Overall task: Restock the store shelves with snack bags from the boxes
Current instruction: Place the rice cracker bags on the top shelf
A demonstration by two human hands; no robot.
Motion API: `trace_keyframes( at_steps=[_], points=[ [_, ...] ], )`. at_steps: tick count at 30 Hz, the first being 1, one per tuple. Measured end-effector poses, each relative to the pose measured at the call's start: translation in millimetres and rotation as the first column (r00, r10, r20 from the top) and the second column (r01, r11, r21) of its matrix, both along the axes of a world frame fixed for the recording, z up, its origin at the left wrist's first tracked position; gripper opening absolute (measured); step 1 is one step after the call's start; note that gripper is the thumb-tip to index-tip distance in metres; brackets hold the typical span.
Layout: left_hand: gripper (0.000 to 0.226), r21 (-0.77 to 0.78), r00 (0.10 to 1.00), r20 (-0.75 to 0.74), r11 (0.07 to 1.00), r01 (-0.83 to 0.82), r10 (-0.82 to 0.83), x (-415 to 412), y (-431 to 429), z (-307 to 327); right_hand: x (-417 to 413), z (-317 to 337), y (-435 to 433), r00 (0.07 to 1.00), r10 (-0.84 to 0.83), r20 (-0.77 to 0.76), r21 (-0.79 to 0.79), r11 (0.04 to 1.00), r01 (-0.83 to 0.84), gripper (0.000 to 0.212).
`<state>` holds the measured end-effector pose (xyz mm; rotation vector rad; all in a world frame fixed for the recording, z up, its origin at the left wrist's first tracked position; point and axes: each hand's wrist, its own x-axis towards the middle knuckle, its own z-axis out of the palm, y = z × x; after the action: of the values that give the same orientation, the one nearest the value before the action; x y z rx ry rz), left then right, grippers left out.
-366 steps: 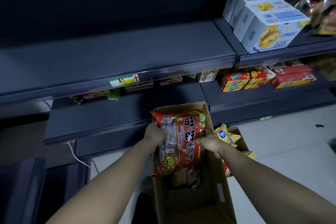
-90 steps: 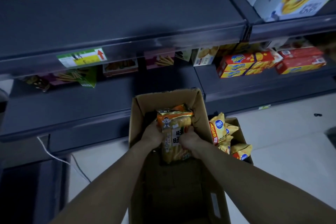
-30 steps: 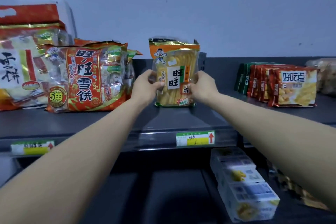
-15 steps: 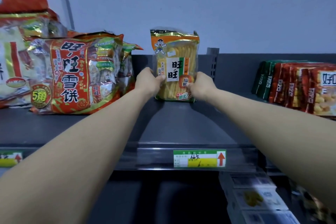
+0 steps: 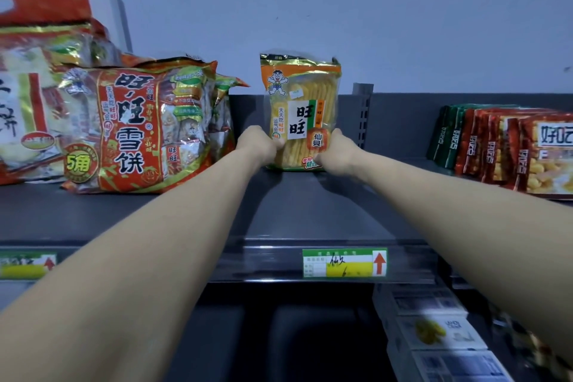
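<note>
- Your left hand point(image 5: 259, 145) is gripping the lower left edge of the yellow snack bag point(image 5: 302, 96) with its fingers curled round it. Your right hand point(image 5: 336, 150) is gripping the lower right edge the same way.
- Between your fingers the bag is standing upright with its label facing you. Its bottom edge seems to be resting on the top shelf point(image 5: 310, 211), close to the back panel.
- By my reading, you are in the placing step: one bag is being set down and is not yet released.
- To the left of your left fingers, near but apart, the big red snack bags point(image 5: 139, 124) are leaning. Well to the right of your right fingers, the red and green packets point(image 5: 496, 146) are standing in a row.
- Below your wrists, on the shelf's front lip, the green price label point(image 5: 344, 262) is sitting almost in line with the bag.
- Next you are needing to loosen both grips gently, checking that the bag is standing unaided. Then you are reaching down to the boxes, which are out of view, for more.
</note>
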<state>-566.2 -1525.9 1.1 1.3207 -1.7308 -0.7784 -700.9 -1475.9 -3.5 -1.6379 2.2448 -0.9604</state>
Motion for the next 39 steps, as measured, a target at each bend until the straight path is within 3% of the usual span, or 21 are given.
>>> trace_keyframes(
  at_steps=[3, 7, 12, 16, 20, 24, 31, 33, 35, 39],
  points=[
    [0.039, -0.021, 1.0, 0.001, 1.0, 0.004, -0.004, 1.7, -0.1, 1.5, 3.9, 3.4, 2.7, 0.999, -0.034, 0.037, -0.002, 0.999, 0.034, 0.052],
    [0.036, -0.076, 0.997, 0.067, 0.997, -0.033, 0.038, 5.4, -0.3, 3.4, 6.9, 6.4, 5.3, 0.998, -0.035, 0.045, -0.011, 0.999, 0.035, 0.031],
    [0.034, -0.085, 0.978, 0.201, 0.996, -0.041, 0.057, 6.5, 0.3, -5.9, 11.8, -3.1, 9.0, 0.999, -0.018, -0.034, 0.037, 0.999, 0.019, 0.055],
    [0.04, -0.078, 0.977, 0.202, 0.996, -0.048, 0.063, 9.8, 4.9, -5.4, 7.6, -2.7, 15.0, 0.995, -0.011, -0.095, 0.054, 0.998, 0.016, 0.051],
    [0.042, -0.14, 0.973, 0.218, 0.989, -0.053, 0.083, 18.2, 18.8, -1.8, 10.5, 0.1, 34.3, 0.993, -0.031, -0.111, -0.071, 0.997, 0.023, 0.035],
    [0.02, -0.241, 0.983, 0.182, 0.969, 0.056, -0.012, 31.3, 50.1, 4.4, 32.6, 5.6, 78.5, 0.978, 0.024, -0.208, -0.181, 0.982, -0.063, 0.037],
    [0.012, -0.351, 0.924, 0.272, 0.866, 0.357, -0.27, 88.8, 152.9, -29.0, 85.0, -28.1, 192.3, 0.954, 0.136, -0.266, -0.365, 0.902, -0.231, 0.027],
    [0.013, -0.311, 0.877, 0.354, 0.843, 0.438, -0.325, 110.8, 186.8, -65.4, 103.0, -63.1, 227.9, 0.95, 0.187, -0.25, -0.365, 0.891, -0.271, 0.024],
    [0.016, -0.146, 0.806, 0.42, 0.846, 0.513, -0.417, 131.3, 211.9, -112.9, 120.5, -113.4, 254.7, 0.944, 0.237, -0.231, -0.276, 0.914, -0.297, 0.023],
    [0.021, 0.252, 0.687, 0.475, 0.833, 0.492, -0.55, 163.3, 234.9, -214.8, 155.9, -218.8, 289.0, 0.962, 0.272, -0.026, 0.149, 0.953, -0.265, 0.026]
  ],
)
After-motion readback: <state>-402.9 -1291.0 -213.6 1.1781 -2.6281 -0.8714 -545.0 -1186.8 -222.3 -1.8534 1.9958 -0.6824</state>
